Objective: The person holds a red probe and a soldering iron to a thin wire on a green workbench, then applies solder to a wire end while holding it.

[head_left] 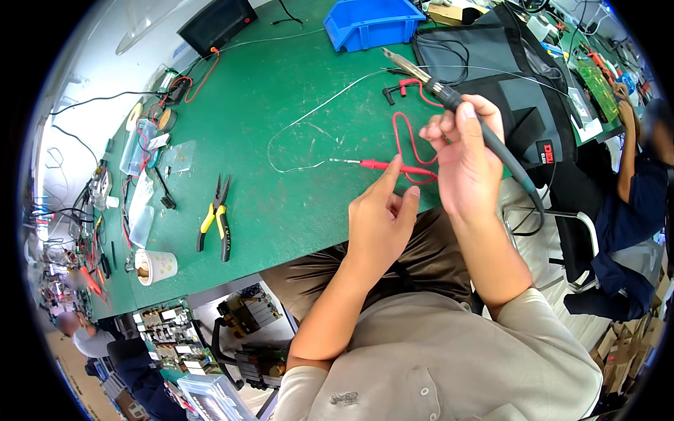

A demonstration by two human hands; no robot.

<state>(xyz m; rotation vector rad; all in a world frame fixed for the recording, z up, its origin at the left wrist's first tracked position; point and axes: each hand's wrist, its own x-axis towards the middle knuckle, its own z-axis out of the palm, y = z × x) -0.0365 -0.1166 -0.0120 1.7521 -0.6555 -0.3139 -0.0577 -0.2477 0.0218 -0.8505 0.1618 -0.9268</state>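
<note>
My right hand is closed around the dark handle of a soldering iron, raised above the table with its metal tip toward the upper left. The cord runs down from the handle's end past my wrist. My left hand is at the table's near edge, index finger stretched out and thumb apart, with no held thing showing. Its fingertip is beside a red test probe lying on the green tabletop; whether it touches the probe I cannot tell. A thin wire curves across the table near the probe's metal tip.
Yellow-and-black pliers and a paper cup are on the left. A blue bin stands at the back, beside a grey-black tool bag. Another person sits at the right. Loose cables and plastic bags lie along the left edge.
</note>
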